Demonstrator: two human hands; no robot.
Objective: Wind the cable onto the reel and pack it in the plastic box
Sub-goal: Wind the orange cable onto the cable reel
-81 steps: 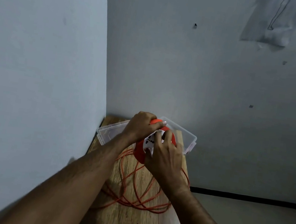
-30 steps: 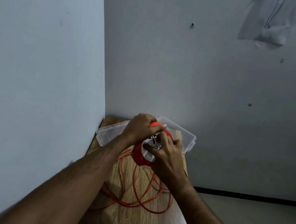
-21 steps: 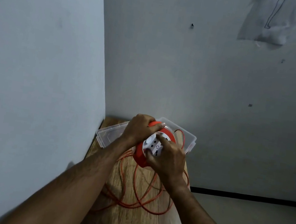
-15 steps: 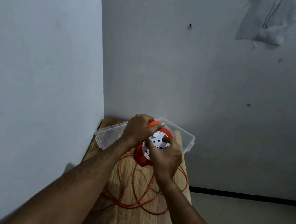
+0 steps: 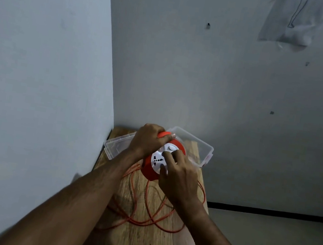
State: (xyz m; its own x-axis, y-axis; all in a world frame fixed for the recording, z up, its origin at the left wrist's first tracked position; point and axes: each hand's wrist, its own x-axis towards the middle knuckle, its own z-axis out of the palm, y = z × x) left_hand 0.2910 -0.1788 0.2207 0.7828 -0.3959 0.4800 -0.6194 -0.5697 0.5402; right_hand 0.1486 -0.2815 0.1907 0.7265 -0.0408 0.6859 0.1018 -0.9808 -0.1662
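An orange cable reel (image 5: 149, 172) with a white socket face is held tilted above the wooden table (image 5: 143, 244). My left hand (image 5: 148, 140) grips the reel's orange handle at the top. My right hand (image 5: 179, 178) lies on the white face with its fingers closed on the hub. Loose loops of orange cable (image 5: 150, 216) lie on the table below the reel and under my right wrist. A clear plastic box (image 5: 201, 147) stands open behind the reel, partly hidden by my hands.
The narrow table sits in a corner, with a wall on its left and a wall behind the box. Its right edge drops off to the floor. A plastic bag (image 5: 292, 22) hangs high on the back wall.
My right hand has turned on the reel's white face, moving from its upper part round to its lower right. The cable loops on the table have shifted a little. My left hand stays on the handle.
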